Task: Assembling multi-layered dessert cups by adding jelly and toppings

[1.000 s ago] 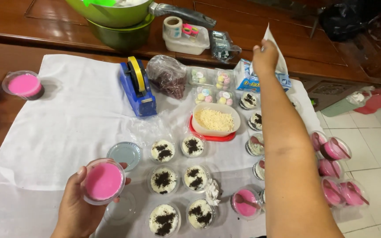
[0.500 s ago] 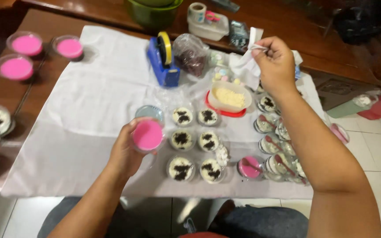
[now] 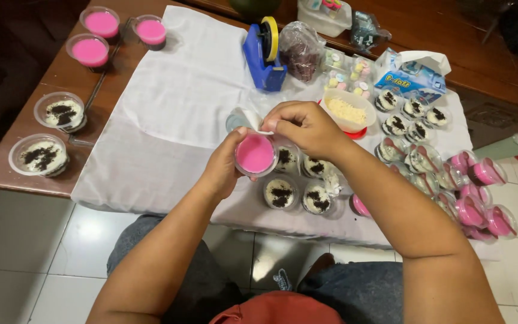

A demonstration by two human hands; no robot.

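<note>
Holding the pink cup [image 3: 255, 154] in our left hand [image 3: 223, 168], fingers wrapped round it, above the cloth [image 3: 175, 108]. Our right hand [image 3: 307, 125] has come back from the tissue pack [image 3: 412, 75] and now pinches a white tissue [image 3: 253, 120] at the rim, so wiping looks underway. Crumb-topped cups [image 3: 281, 193] sit just beyond, tape dispenser [image 3: 265, 54] further out.

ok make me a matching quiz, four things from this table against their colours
Things:
1. tape dispenser
2. cup in the left hand
3. cloth
4. crumb tub

Colours:
a. white
b. blue with a yellow wheel
c. pink filling
d. pale yellow crumbs

Pairs: 1-b, 2-c, 3-a, 4-d
</note>
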